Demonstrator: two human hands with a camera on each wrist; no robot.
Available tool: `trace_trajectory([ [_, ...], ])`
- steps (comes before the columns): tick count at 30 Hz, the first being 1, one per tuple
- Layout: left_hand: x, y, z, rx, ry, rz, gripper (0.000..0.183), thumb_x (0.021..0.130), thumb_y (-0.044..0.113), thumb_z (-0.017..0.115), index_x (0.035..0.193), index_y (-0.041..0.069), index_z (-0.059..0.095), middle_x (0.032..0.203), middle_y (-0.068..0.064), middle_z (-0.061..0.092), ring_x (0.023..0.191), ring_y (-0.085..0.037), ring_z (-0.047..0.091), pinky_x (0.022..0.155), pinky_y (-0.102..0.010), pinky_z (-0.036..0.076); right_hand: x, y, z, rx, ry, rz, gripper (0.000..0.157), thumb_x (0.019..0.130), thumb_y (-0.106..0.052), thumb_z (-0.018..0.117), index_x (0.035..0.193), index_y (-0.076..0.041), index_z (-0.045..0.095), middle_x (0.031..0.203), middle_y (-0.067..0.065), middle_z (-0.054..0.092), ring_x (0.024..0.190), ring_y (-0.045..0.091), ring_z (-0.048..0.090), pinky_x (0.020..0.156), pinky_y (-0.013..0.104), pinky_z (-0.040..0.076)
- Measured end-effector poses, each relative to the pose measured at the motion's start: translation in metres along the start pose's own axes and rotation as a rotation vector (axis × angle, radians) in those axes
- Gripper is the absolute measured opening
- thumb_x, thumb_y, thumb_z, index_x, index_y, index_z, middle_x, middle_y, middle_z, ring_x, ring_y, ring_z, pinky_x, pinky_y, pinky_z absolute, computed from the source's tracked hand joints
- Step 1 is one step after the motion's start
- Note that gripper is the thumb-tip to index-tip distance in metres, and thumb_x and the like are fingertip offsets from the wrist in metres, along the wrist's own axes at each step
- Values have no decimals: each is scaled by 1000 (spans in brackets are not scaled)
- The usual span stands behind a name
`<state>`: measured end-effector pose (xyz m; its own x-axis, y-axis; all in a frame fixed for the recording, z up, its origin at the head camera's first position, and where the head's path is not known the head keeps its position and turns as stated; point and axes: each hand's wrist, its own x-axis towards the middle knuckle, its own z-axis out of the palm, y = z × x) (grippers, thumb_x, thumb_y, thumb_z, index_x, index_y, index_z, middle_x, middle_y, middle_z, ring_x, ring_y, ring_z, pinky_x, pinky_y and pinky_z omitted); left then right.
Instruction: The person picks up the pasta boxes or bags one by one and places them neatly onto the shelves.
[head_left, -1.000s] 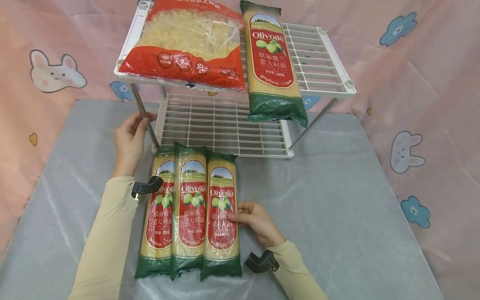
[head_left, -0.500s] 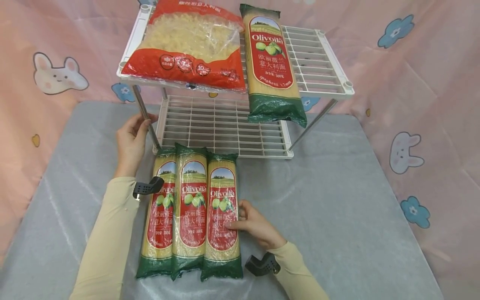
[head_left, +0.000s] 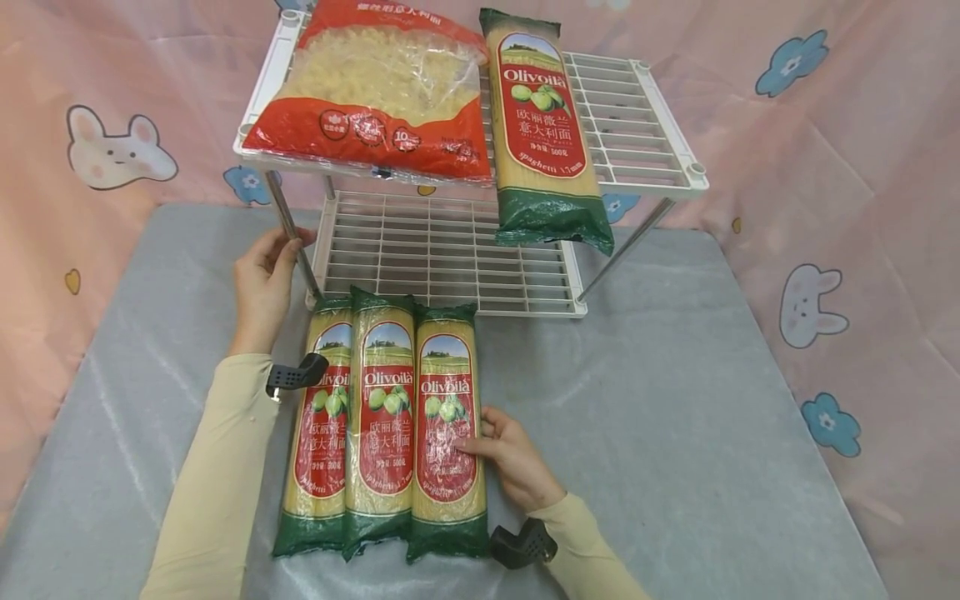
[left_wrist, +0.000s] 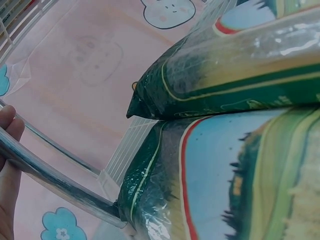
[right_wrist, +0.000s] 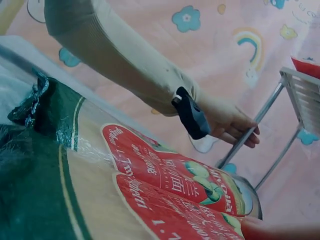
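Observation:
My left hand [head_left: 262,283] grips the metal front-left post [head_left: 289,218] of a white two-tier rack; the left wrist view shows the thumb and fingertips around this post [left_wrist: 55,177]. Three packs of spaghetti lie side by side before the rack: a left pack [head_left: 318,450], partly overlapped by the middle pack [head_left: 381,467], and a right pack [head_left: 447,458]. My right hand [head_left: 517,458] holds the right pack by its right edge, thumb on the front and the other fingers at its side. In the right wrist view only the thumb [right_wrist: 270,231] shows.
On the upper shelf [head_left: 637,125] lie a red bag of pasta [head_left: 375,100] and another spaghetti pack [head_left: 547,125], whose green end juts past the front edge. The lower shelf [head_left: 450,250] sits behind the three packs. Pink patterned cloth [head_left: 862,192] surrounds the grey tabletop [head_left: 675,433].
The lower end of the right spaghetti pack has shifted slightly right, with my right hand still at its edge. My left hand stays on the post. The head view has tilted a little.

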<state>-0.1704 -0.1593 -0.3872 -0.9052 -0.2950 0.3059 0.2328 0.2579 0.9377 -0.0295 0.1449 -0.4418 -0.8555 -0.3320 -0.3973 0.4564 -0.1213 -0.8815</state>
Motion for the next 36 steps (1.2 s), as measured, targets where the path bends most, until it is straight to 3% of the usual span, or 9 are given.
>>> trace_trajectory([
  [7, 0, 0, 0, 6, 5, 0, 24, 97, 17, 54, 110, 1, 66, 106, -4, 69, 101, -5, 61, 94, -29, 46, 1, 1, 3, 1, 66, -2, 44, 80, 7, 61, 118, 20, 43, 99, 20, 68, 79, 14, 66, 79, 27, 52],
  [13, 1, 0, 1, 10, 8, 3, 24, 97, 17, 54, 110, 0, 66, 106, -6, 69, 102, -6, 61, 94, -29, 46, 3, 3, 2, -1, 90, -2, 47, 80, 7, 62, 121, 20, 43, 102, 23, 67, 79, 15, 66, 77, 28, 53],
  [27, 1, -2, 1, -1, 3, 8, 23, 97, 15, 53, 109, -1, 65, 107, -7, 69, 103, -7, 61, 95, -31, 46, -3, 4, -3, 38, 57, 4, 48, 80, 10, 59, 122, 23, 41, 99, 20, 68, 78, 16, 68, 74, 28, 54],
  [36, 1, -3, 1, -7, 5, 13, 23, 97, 14, 54, 108, -1, 66, 106, -7, 69, 102, -6, 62, 95, -31, 47, -11, 1, -15, 45, 53, 10, 50, 80, 7, 60, 124, 21, 41, 94, 9, 71, 82, 16, 67, 76, 28, 53],
])
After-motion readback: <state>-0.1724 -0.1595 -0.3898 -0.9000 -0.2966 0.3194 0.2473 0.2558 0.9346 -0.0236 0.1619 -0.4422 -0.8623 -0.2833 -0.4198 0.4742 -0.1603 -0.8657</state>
